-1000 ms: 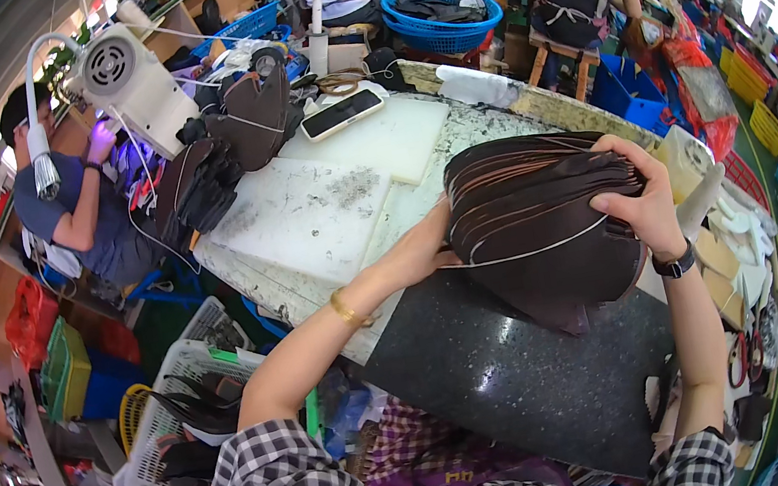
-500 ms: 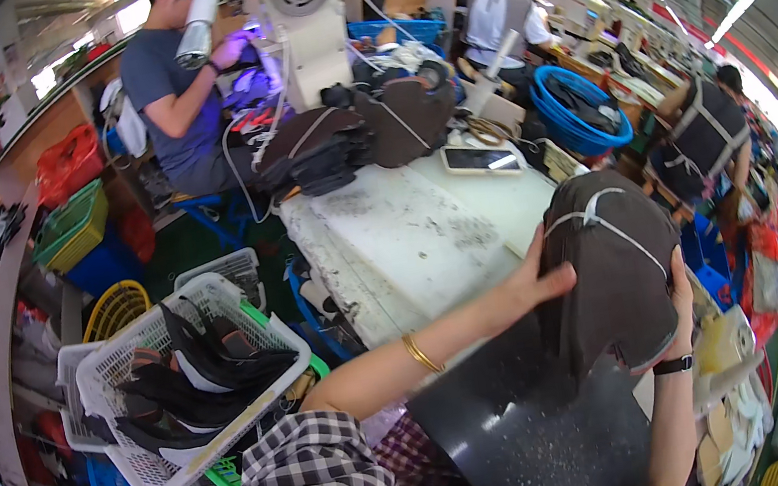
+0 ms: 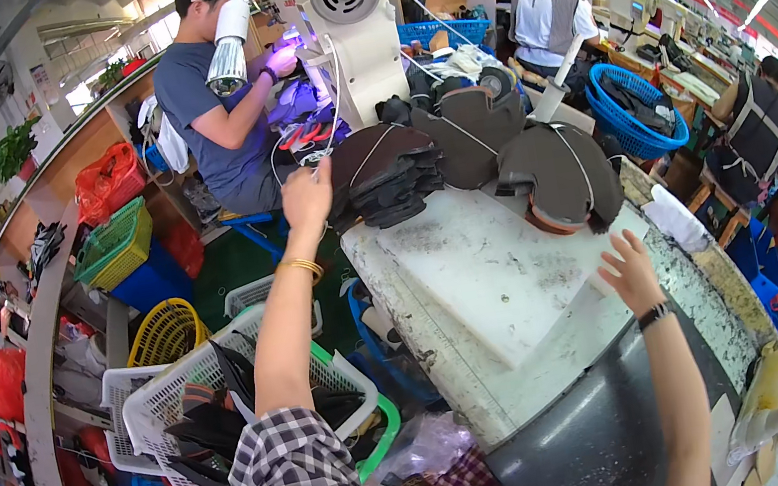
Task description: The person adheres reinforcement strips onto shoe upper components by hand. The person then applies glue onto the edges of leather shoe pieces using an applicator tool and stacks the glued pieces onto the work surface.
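Note:
My left hand reaches forward to the left end of the stacks, its fingers closed beside some white cord. Whether the cord lies between them I cannot make out. My right hand is open, fingers spread, just in front of a bundle of dark brown cut pieces tied with a white band. That bundle rests at the table's far right part. Left of it lie another banded bundle and a stack of dark pieces with a pale band across its top.
A white board covers the table's middle, with a black panel nearer me. White baskets with dark pieces stand at left. A pale machine rises behind the stacks. Two co-workers sit beyond; a blue basket stands at right.
The bundle held between both hands is now down on the table beside the others, released. My left hand has swung forward and left; my right has drawn back open. The view has shifted.

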{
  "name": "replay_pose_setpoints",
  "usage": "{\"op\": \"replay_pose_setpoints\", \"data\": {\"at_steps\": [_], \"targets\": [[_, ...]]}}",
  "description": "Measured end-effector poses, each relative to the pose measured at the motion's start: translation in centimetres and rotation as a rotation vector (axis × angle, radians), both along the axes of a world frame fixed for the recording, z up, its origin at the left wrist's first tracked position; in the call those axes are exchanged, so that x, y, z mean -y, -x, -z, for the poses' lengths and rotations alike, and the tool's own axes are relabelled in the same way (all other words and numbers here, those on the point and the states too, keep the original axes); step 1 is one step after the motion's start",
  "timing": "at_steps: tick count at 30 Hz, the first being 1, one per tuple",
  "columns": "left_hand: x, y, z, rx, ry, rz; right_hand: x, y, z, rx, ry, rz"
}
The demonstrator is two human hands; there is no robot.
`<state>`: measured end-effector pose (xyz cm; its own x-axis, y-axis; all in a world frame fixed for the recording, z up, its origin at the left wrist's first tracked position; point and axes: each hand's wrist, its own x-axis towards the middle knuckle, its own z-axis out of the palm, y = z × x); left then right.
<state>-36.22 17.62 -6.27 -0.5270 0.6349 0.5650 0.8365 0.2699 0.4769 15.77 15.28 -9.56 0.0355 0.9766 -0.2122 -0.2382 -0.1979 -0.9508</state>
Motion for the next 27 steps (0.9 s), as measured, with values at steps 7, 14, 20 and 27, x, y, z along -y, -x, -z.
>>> {"op": "replay_pose_setpoints", "data": {"at_steps": [7,14,20,27], "targets": [[-1.7,4.0,4.1,1.466,0.219,0.156,6.3,-1.9,-4.5,0.068,0.094,-0.308],[-3.0,1.3,2.2,1.804,-0.161,0.485,8.1,2.1,-6.5,0.21,0.064,-0.452],[-0.8,1.1,3.6,1.742,-0.101,0.699,10.5,5.0,-7.4,0.355,-0.025,-0.797],[8.0,-6.5,-2.7,1.304,-0.46,0.913,12.9,1.5,-11.1,0.599,-0.346,-0.696]]}}
